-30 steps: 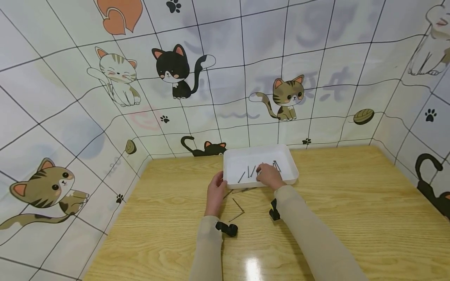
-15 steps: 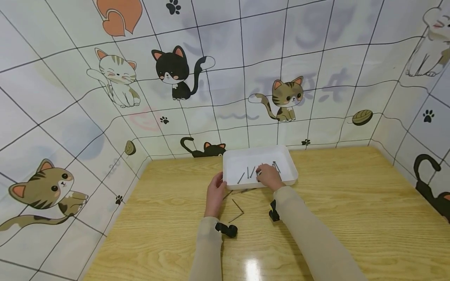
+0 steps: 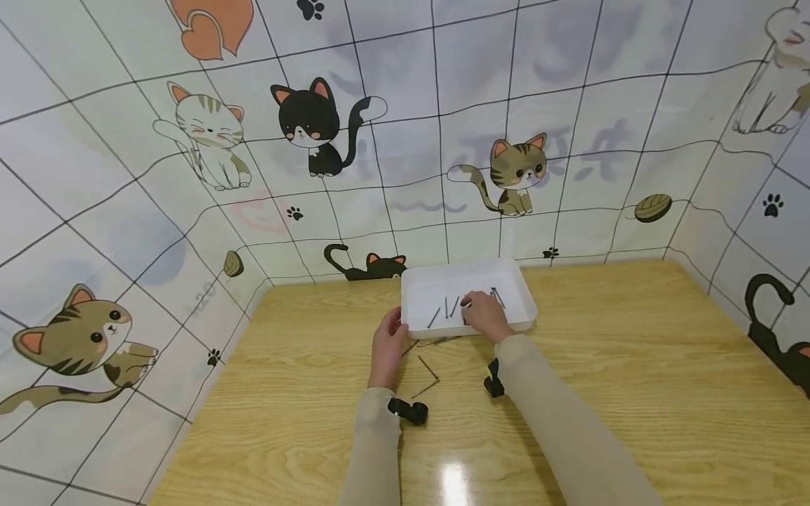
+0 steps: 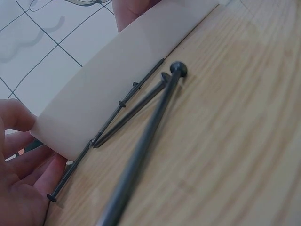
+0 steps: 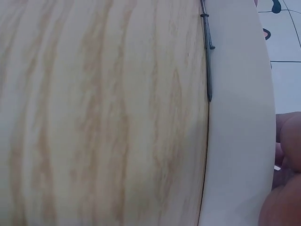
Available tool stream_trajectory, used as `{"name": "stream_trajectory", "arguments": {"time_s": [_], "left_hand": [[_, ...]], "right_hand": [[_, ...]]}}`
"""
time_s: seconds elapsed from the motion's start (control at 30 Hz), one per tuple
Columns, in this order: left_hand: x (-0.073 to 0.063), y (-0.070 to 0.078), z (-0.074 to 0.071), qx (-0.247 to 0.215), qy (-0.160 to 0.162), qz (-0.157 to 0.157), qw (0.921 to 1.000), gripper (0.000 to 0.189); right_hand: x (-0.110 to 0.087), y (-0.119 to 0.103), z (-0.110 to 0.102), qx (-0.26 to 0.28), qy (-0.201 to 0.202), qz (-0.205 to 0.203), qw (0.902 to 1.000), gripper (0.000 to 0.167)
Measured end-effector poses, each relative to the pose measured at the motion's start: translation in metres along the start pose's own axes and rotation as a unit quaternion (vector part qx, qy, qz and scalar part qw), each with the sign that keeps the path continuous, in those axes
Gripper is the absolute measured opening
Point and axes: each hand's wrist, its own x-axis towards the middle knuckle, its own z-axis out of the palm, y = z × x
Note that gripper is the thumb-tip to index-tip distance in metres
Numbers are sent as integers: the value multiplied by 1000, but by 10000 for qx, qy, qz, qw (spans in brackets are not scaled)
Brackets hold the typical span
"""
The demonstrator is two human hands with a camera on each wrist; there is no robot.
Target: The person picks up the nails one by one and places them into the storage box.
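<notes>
Two bare hands at a white tray (image 3: pixel 462 278), which sits on a wood-grained worktop (image 3: pixel 304 422), near the back wall. My left grip (image 3: pixel 387 346) is curled round the tray's near left corner, digits touching the rim and outer wall. My right grip (image 3: pixel 486 315) reaches over the near wall into the tray, fingers bent; the fingertips are hidden, so I cannot tell whether a nail is pinched there. Inside the tray, slender dark nails (image 3: pixel 434 318) lie to both sides of my right grip: three to its left, a small cluster to its right. Left wrist view: further nails (image 4: pixel 70 171) lie in a row along the foot of the tray's near wall, and two loose nails (image 4: pixel 144 146) come together at their heads, forming a V that opens to my left. Black wrist cameras (image 3: pixel 408 412) sit against beige sleeves (image 3: pixel 378 457). Background: a grid-lined wall covering (image 3: pixel 414 169) printed with cartoon cats, paw prints and yarn balls.
</notes>
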Motion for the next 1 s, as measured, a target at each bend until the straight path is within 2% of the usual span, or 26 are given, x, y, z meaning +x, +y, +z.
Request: {"name": "stream_trajectory", "arguments": {"time_s": [0.17, 0.23, 0.47, 0.53, 0.73, 0.83, 1.0], "left_hand": [[1, 2, 0, 61, -26, -10, 10000, 40], [0, 3, -1, 97, -80, 77, 9999, 41], [-12, 28, -3, -181, -250, -73, 9995, 44], [-13, 30, -4, -137, -240, -80, 9996, 44], [-4, 14, -2, -116, -137, -215, 9996, 42], [0, 5, -1, -1, -57, -183, 9998, 42], [1, 0, 1, 85, 37, -141, 9999, 41]], "right_hand": [[0, 0, -1, 433, 173, -14, 9989, 27], [0, 0, -2, 598, 238, -18, 9979, 27], [-6, 0, -7, 658, 469, -132, 9966, 28], [-8, 0, -8, 638, 559, -172, 9962, 27], [-14, 1, -12, 805, 696, -265, 9940, 26], [-17, 0, -14, 887, 704, -332, 9930, 26], [-27, -3, -17, 1072, 677, -411, 9911, 25]]}}
